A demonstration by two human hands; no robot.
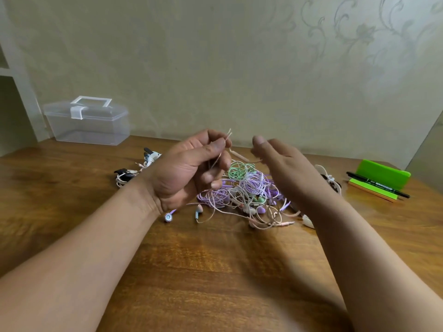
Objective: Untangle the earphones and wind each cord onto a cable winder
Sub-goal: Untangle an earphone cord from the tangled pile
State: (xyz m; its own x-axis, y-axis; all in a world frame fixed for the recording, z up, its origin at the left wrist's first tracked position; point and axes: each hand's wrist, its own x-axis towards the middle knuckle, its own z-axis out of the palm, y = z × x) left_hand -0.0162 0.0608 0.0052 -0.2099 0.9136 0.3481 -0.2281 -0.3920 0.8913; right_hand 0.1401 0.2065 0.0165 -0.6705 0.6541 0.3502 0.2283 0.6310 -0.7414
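Held clear of the tangle of earphones (244,190): one pale pink cord (236,154), pinched between thumb and curled fingers of the left hand (189,168), probably to trace where it runs. Poised just beside it, the right hand (282,161), blurred, fingers fairly straight; impossible to tell whether gripping the strand leading toward its palm. Heaped mid-table (215,259): lilac, green and pink cords, with buds and a plug spilling at the near edge. Parked at left, two wound cable winders (124,176), seemingly finished and set out of the way. Beyond the right wrist, pale winder-like pieces (332,178), likely kept within reach. Behind, a clear lidded box (88,123); far right, green notes (383,174) and a black pen (376,185).
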